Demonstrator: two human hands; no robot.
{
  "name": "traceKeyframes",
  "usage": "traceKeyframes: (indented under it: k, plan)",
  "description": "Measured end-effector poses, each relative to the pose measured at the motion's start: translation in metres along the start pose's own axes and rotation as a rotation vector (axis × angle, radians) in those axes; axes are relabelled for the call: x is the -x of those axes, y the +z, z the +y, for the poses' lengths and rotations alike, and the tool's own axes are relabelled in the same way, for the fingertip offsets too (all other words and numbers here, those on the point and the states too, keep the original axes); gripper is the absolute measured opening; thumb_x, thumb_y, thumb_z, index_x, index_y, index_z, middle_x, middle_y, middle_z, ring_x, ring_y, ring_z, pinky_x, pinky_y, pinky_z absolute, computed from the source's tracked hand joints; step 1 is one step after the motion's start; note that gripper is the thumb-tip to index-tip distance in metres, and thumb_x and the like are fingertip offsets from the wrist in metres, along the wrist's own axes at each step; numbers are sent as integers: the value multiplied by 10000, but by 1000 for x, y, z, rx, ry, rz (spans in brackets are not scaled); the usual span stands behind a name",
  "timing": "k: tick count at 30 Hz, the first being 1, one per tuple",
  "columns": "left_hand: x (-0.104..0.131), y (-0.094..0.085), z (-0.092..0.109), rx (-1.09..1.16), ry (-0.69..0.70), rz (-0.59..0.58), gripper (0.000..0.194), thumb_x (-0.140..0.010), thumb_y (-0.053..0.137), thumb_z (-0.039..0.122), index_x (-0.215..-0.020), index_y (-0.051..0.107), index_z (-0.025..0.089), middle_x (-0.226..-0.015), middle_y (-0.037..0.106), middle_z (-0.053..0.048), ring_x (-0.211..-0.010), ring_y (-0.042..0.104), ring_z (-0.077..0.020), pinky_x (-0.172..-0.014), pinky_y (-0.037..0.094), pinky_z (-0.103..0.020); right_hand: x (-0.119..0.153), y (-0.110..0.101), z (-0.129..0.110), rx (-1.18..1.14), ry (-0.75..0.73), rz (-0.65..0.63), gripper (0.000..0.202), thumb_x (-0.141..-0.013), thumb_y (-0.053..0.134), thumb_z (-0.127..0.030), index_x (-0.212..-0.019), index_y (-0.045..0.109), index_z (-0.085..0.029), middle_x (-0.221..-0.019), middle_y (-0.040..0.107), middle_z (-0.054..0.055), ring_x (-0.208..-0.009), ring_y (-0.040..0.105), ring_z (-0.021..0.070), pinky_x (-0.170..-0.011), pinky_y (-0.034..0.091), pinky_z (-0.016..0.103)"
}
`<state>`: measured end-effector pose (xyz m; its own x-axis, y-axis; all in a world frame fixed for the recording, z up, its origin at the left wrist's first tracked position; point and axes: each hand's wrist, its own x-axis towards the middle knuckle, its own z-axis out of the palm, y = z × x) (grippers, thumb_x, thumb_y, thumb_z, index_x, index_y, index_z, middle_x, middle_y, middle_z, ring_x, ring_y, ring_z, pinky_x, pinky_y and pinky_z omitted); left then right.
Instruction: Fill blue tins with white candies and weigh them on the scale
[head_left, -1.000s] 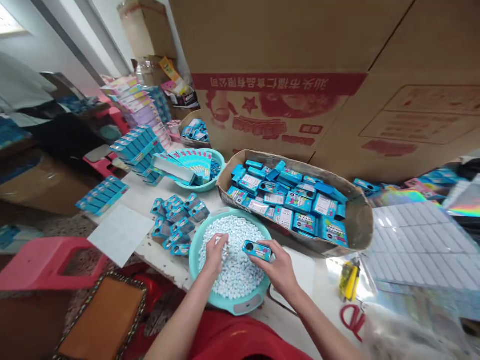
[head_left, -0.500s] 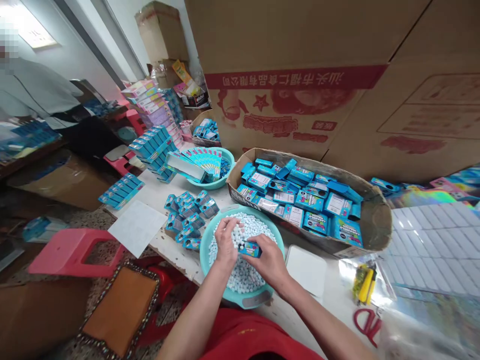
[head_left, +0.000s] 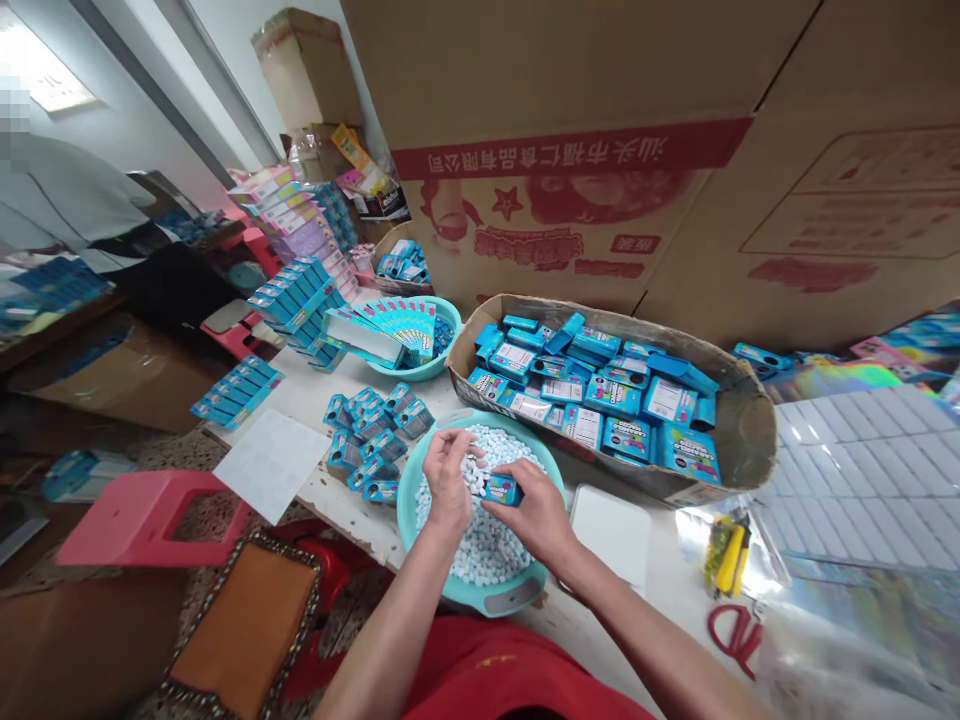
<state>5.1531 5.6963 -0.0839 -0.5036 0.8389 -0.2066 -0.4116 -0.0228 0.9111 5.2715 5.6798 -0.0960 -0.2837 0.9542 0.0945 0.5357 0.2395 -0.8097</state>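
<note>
Over a turquoise basin (head_left: 406, 510) filled with small white candies (head_left: 480, 560), both my hands work close together. My right hand (head_left: 540, 515) grips a small blue candy box (head_left: 501, 489) between thumb and fingers. Cupped around some white candies, my left hand (head_left: 448, 485) is held against the box's left end. The box's opening is hidden by the candies and fingers. Left of the basin, several blue boxes (head_left: 375, 440) stand grouped on the white table (head_left: 360, 530).
Behind the basin is a cut-down carton (head_left: 750, 440) of blue boxes. A white lid (head_left: 611, 535), yellow cutter (head_left: 731, 560) and red-handled scissors (head_left: 735, 635) lie to the right. Another turquoise bowl (head_left: 420, 368) and stacked boxes (head_left: 296, 300) stand at the left. A person (head_left: 67, 200) is at far left.
The view has shifted slightly. My right hand has turned the blue box a little, so more of its printed face shows. My left hand stays beside it with candies.
</note>
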Motion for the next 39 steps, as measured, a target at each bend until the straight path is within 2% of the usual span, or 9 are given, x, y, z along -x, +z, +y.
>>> traceKeyframes:
  k: [8,12,16,19,21,25,33,36,39]
  plan:
    - [1,-1,4,-42,-10,-48,206,-703,669,332,-725,552,164,-610,541,25,-500,493,-77,-441,379,-185,-4,0,-6,0,5,-34,286,-660,741,-206,-918,619,-202,-898,632,40,-873,590,238,-748,452,348]
    - [1,0,9,-89,42,-76,245,-723,662,380,-738,548,163,-570,517,39,-462,453,-62,-436,341,-180,-6,-3,-11,11,-74,4,275,-677,720,-221,-933,619,-211,-893,630,35,-883,588,241,-750,447,351]
    - [-4,0,-1,-154,-4,-53,286,-687,688,399,-717,542,154,-502,450,67,-421,389,-46,-399,267,-168,-5,3,-3,47,-24,-21,267,-638,729,-170,-885,629,-190,-845,635,37,-836,603,248,-723,455,355]
    - [-4,-1,-6,-125,-25,-49,284,-714,670,404,-754,537,156,-487,432,79,-398,351,-37,-382,228,-166,-1,8,4,32,-65,-3,290,-662,729,-199,-932,622,-205,-877,642,36,-875,598,250,-744,451,360]
    - [-3,0,-5,-102,-12,-81,288,-714,677,403,-762,535,157,-495,444,78,-392,352,-33,-380,226,-164,2,11,7,15,-76,27,283,-680,724,-221,-944,620,-208,-891,644,39,-884,597,246,-751,450,358]
    - [-4,2,1,-61,-55,-69,314,-679,708,401,-721,513,158,-491,431,85,-378,339,-23,-370,220,-156,4,13,9,-12,-56,-8,252,-691,715,-198,-927,627,-211,-884,650,33,-870,603,235,-747,450,349]
    - [3,1,9,-35,-46,-38,290,-679,703,373,-727,507,164,-510,435,83,-368,340,-25,-337,202,-151,6,11,9,-183,-23,35,299,-678,739,-217,-957,631,-216,-923,644,42,-915,583,242,-799,447,371]
    - [3,-2,9,-33,-21,-46,268,-707,679,370,-741,504,170,-510,425,85,-364,328,-27,-339,195,-152,9,4,11,-302,34,59,284,-673,749,-302,-922,648,-212,-897,643,37,-876,593,232,-795,457,365]
    - [-5,-16,-1,-150,15,-46,251,-747,627,402,-773,518,177,-544,456,69,-397,388,-48,-360,239,-157,16,-8,15,-423,122,92,348,-646,769,-401,-917,659,-213,-909,648,36,-871,604,231,-803,469,360]
